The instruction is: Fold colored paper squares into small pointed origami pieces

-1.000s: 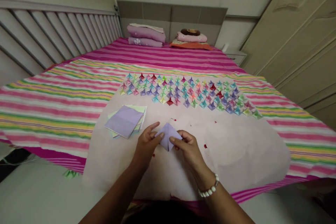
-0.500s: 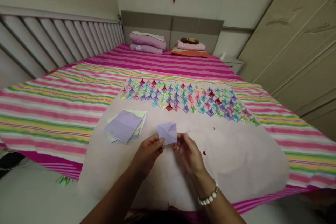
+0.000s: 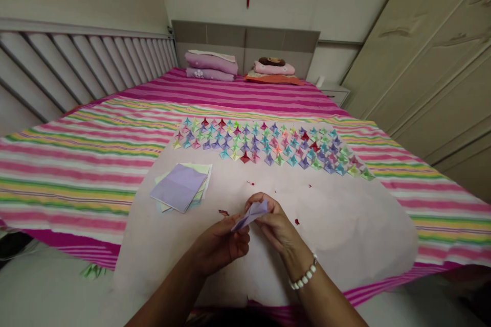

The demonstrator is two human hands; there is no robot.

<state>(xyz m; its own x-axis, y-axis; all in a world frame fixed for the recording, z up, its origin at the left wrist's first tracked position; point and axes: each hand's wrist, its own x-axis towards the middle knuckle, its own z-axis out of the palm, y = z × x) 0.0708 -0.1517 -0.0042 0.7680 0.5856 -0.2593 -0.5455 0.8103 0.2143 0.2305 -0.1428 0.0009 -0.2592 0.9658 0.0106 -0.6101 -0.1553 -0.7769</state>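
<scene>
Between my two hands is a folded piece of purple origami paper [image 3: 251,214], tilted above the white sheet. My left hand [image 3: 222,245] pinches its lower left end between thumb and fingers. At the upper right end, my right hand [image 3: 274,222] grips the paper, with its fingers partly behind it; a white beaded bracelet [image 3: 305,276] is on that wrist. To the left lies a stack of square paper [image 3: 180,186], purple on top, with pale green and white sheets sticking out beneath.
Several rows of small folded paper pieces [image 3: 276,147] in many colours spread along the far part of the white sheet [image 3: 345,225]. Small red scraps [image 3: 296,222] lie near my hands. A striped bedspread [image 3: 76,163] surrounds the sheet, with folded bedding [image 3: 210,65] at the headboard.
The purple paper has turned from facing me nearly flat to a steep tilt. My right hand has moved its grip to the upper end, and red scraps behind the paper now show.
</scene>
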